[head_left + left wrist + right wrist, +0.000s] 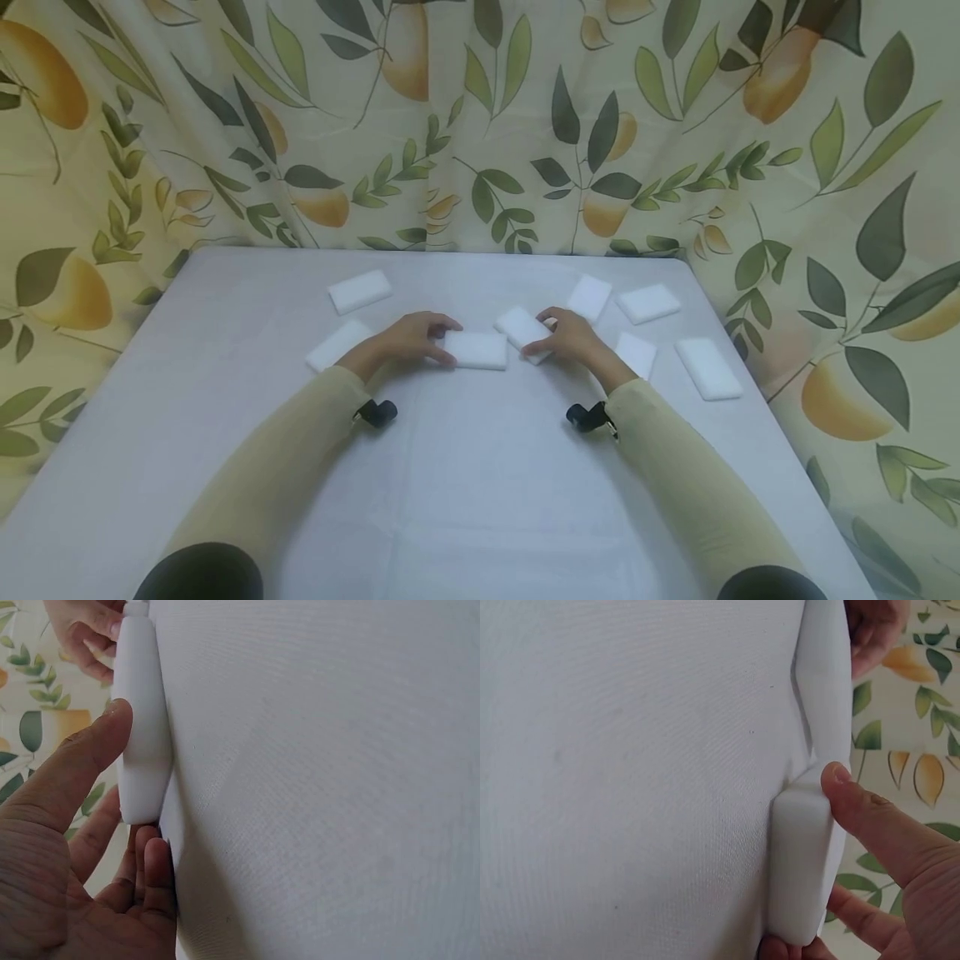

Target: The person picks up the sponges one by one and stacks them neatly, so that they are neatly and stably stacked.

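Near the middle of the table, a white rectangular sponge block (477, 351) lies flat with its long side running left to right. My left hand (411, 336) holds its left end. In the left wrist view, the thumb (101, 742) lies along the top of that sponge block (142, 727) and the fingers bend in at its end. A second white sponge block (519, 327) lies slantwise at its right, the two close at their corners. My right hand (572, 337) grips this one, the thumb (855, 799) over the edge of the sponge block (799, 859) in the right wrist view.
Two more white blocks lie at the left, one farther back (360, 292) and one block (337, 346) partly behind my left hand. Several others lie at the right, including a block (648, 303) and a block (708, 368). A leaf-and-fruit patterned curtain (480, 167) hangs behind the white table (480, 483).
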`<move>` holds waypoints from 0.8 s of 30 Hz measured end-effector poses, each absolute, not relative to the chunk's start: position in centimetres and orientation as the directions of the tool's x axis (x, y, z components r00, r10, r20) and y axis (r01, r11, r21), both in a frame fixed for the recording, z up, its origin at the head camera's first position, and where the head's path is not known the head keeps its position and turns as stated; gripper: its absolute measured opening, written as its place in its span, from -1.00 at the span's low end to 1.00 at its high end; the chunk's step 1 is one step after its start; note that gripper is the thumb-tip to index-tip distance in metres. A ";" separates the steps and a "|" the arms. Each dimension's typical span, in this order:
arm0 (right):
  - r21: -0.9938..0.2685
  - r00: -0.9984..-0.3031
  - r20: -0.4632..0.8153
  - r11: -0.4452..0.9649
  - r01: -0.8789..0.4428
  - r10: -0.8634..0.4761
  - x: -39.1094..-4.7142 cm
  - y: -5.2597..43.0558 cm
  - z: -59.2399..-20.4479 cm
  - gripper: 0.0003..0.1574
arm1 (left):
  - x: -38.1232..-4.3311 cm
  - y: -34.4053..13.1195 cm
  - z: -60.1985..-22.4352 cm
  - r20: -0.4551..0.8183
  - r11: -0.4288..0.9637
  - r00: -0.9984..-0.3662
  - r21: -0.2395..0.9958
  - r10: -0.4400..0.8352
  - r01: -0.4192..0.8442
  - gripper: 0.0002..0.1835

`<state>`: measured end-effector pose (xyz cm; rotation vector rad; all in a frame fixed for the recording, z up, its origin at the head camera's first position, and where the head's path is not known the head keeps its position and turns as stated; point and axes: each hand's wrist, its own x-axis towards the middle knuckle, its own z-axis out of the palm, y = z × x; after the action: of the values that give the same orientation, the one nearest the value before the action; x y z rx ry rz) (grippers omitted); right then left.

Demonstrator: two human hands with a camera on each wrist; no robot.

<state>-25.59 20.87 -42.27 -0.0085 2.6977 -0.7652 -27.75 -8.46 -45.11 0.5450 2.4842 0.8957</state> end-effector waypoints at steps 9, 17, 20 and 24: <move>-0.508 -0.942 -0.327 0.855 0.103 -0.080 -25.4 21.0 -42.1 -0.03 | -27.6 -8.3 -45.1 -0.283 0.711 -0.829 0.679 0.483 0.182 -0.26; -0.511 -0.943 -0.325 0.853 0.104 -0.079 -25.6 21.0 -42.2 -0.05 | -27.7 -8.5 -45.3 -0.282 0.697 -0.830 0.698 0.482 0.168 -0.26; -0.509 -0.943 -0.321 0.855 0.099 -0.082 -25.8 21.1 -42.2 -0.05 | -27.7 -8.5 -45.3 -0.283 0.695 -0.830 0.700 0.481 0.164 -0.26; -0.504 -0.946 -0.315 0.859 0.093 -0.082 -26.1 21.2 -42.3 -0.06 | -27.6 -8.5 -45.3 -0.281 0.692 -0.831 0.704 0.481 0.162 -0.26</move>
<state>-26.06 21.23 -42.25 0.0087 2.7066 -0.7570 -27.59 -8.53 -45.29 0.4961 2.4526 0.9606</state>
